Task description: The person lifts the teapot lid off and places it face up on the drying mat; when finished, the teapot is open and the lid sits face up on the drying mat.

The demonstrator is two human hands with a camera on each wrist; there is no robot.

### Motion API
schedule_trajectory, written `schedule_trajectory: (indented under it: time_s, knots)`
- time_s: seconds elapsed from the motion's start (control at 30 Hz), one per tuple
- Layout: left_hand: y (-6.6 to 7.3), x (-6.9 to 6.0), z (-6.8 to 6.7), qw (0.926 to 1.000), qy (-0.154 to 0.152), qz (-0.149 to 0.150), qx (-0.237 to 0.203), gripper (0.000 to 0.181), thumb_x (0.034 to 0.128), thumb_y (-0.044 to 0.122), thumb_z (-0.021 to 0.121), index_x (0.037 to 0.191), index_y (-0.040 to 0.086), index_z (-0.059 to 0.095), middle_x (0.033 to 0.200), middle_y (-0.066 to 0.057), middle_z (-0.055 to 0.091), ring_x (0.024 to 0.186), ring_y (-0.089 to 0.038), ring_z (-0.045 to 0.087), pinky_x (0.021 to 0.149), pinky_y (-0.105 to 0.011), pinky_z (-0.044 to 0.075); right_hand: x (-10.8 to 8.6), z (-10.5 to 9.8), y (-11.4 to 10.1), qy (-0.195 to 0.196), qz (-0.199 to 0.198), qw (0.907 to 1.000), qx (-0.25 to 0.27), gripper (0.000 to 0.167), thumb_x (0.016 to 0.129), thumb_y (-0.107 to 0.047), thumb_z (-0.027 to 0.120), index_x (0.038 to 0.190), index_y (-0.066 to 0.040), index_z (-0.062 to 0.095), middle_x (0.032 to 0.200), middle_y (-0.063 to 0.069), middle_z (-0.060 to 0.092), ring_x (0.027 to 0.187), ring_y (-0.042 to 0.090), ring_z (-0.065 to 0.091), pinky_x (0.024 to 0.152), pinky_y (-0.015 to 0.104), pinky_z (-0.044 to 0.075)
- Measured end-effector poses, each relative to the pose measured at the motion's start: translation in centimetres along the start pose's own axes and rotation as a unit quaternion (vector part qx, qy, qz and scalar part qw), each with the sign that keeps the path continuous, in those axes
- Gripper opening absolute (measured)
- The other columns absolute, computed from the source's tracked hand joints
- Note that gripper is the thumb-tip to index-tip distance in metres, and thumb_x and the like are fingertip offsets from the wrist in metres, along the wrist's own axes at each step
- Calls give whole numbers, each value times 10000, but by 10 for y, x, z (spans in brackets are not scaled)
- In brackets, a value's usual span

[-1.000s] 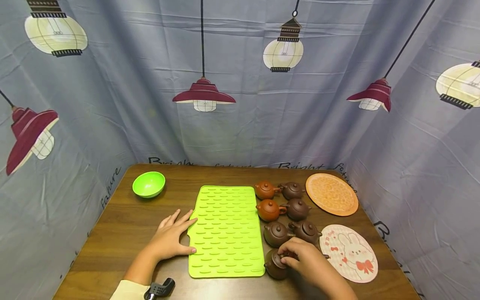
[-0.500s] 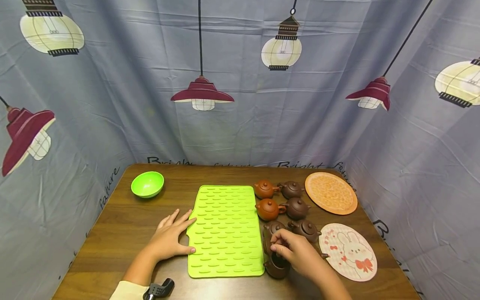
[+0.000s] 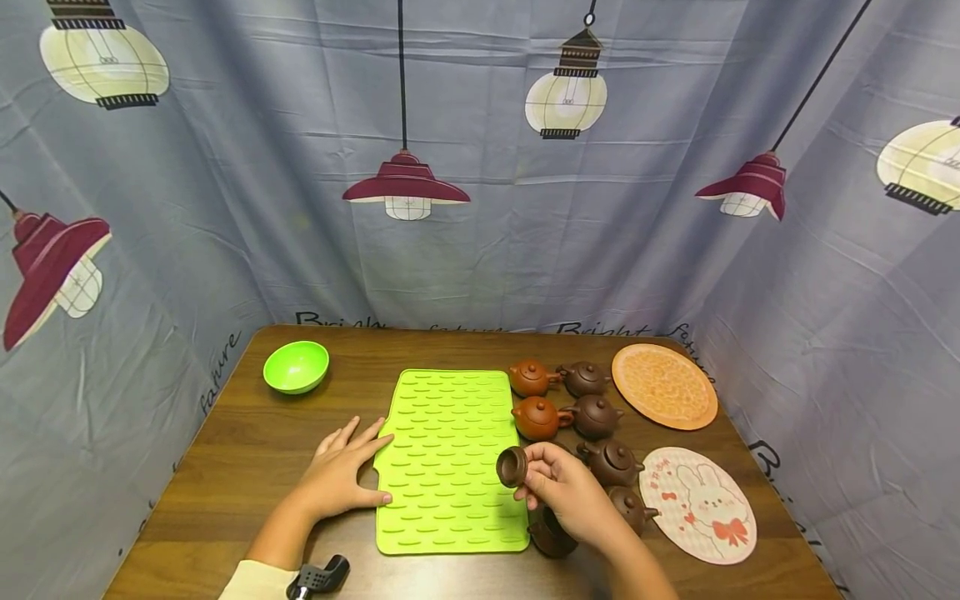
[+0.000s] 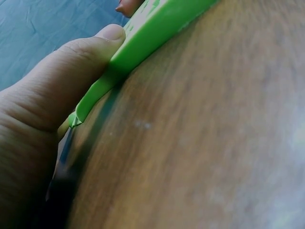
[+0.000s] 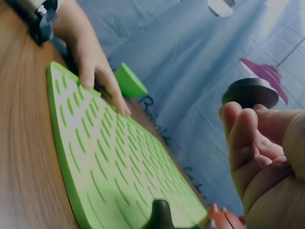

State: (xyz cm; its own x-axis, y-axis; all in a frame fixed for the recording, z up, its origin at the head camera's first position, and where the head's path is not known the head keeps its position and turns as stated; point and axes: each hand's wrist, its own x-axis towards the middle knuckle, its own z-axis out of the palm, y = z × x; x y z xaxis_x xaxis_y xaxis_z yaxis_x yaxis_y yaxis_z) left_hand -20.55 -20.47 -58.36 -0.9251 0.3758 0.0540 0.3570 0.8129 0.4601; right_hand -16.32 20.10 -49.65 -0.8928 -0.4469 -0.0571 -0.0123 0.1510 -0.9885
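One lid (image 5: pixel 251 93) pinched by right fingers (image 5: pixel 243 131), hollow underside (image 3: pixel 513 467) head-view only, left fingers (image 3: pixel 374 449) spread

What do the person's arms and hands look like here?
The left hand and right hand are bare, without gloves. The left arm wears a pale cream sleeve and black wrist device; no right sleeve shows.

On my feed: creased blue-grey curtain (image 3: pixel 480 275) on three sides, printed with red lamps (image 3: pixel 405 177) and pale lanterns (image 3: pixel 566 104); black lettering (image 3: pixel 602 331) low down. I see a brown wood-grain table (image 3: pixel 247 450), sheen nearside.
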Motion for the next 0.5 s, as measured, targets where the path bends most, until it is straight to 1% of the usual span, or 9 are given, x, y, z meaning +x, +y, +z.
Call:
schedule_trajectory:
  time_s: [0.1, 0.17, 0.23, 0.37, 0.5]
  knots:
    - [0, 0, 0, 10000, 13, -4, -31, 1056, 726, 822, 745, 1605, 316, 451, 1736, 63, 267, 1613, -410, 141, 1238, -663, 79, 5, 3, 3, -178, -102, 9966, 792, 332, 1078, -163, 587, 1331, 37, 513, 1079, 93, 729, 855, 124, 701, 711, 208, 589]
    - [0, 0, 1, 10000, 4, -25, -21, 1056, 726, 824, 744, 1608, 328, 444, 1737, 73, 260, 1616, -400, 135, 1243, -658, 74, 8, 7, 4, -283, -145, 9915, 1263, 327, 1079, -153, 582, 1336, 33, 502, 1078, 42, 727, 853, 78, 689, 698, 177, 573]
    - [0, 0, 1, 10000, -1, -21, -14, 1055, 728, 825, 742, 1610, 330, 440, 1738, 75, 257, 1615, -402, 134, 1242, -659, 71, 12, 12, 3, -317, -102, 9862, 1622, 308, 1078, -149, 584, 1326, 17, 505, 1052, 11, 724, 823, 56, 669, 682, 162, 558]
    - [0, 0, 0, 10000, -25, -13, 29, 1055, 731, 834, 730, 1609, 328, 441, 1739, 79, 253, 1614, -404, 141, 1242, -657, 85, 17, 24, 0, -241, 158, 9805, 1943, 289, 1075, -160, 594, 1314, -25, 504, 988, -18, 706, 746, 37, 616, 652, 157, 525]
    - [1, -1, -1, 10000, -26, 6, 46, 1054, 734, 835, 725, 1608, 316, 447, 1739, 72, 255, 1611, -415, 148, 1239, -661, 93, 22, 36, -2, -222, 436, 9777, 2042, 346, 1062, -176, 621, 1341, -27, 481, 943, -22, 712, 690, 27, 603, 632, 150, 516]
